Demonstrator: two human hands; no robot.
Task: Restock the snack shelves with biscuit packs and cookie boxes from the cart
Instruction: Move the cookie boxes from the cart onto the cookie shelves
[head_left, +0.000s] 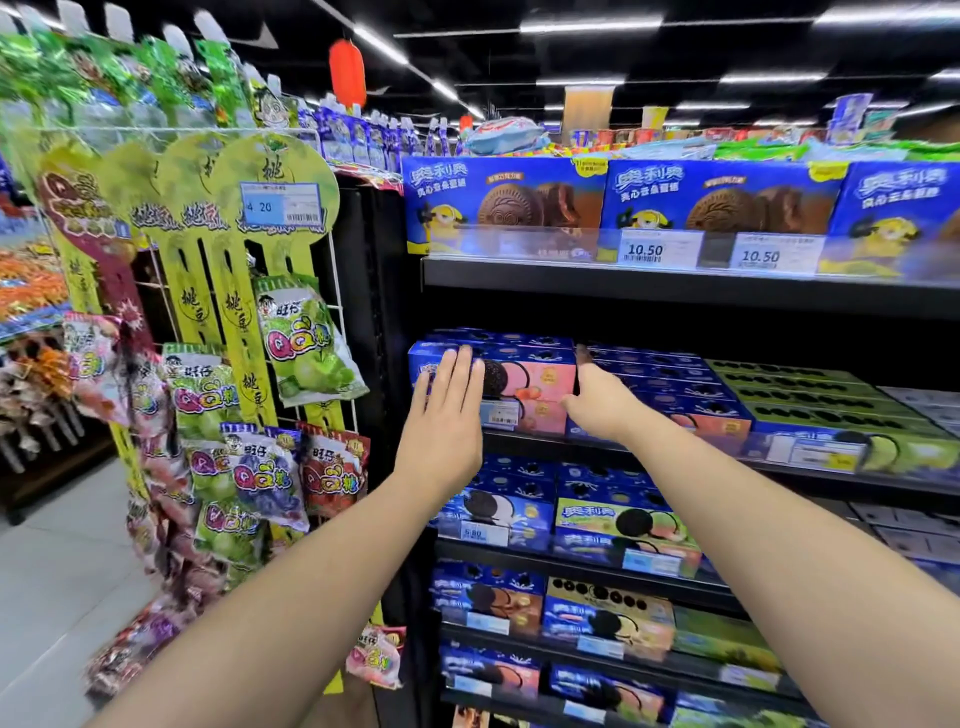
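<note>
Where the far left of the aisle begins, a wire rack (336, 306) carries hanging bags of gummy candy (304, 345) in green, purple and red, with yellow-green paper strips above them and a price tag reading 4.20 (280, 203). Just right of the rack stands a dark snack shelving unit with several levels.

Two bare forearms reach up from the bottom edge toward the second shelf (524, 441). The left hand (447, 415) is flat, fingers straight and held together, palm pressed against the front left part of a stack of blue-and-pink sandwich cookie boxes (540, 382). This stack sits at the left end of that shelf. The right hand (597, 402) rests against the stack's right side, thumb (584, 358) pointing up; its fingers go into the narrow gap beside the stack, so whether they are curled or straight cannot be told.

Touching that gap on the right lie stacked blue cookie boxes (675, 384), then flat green cookie boxes (810, 395) further right. On the top shelf stand large blue cookie boxes (504, 202) behind price labels reading 10.50 (660, 247). Lower shelves hold more blue cookie boxes (618, 519).
</note>
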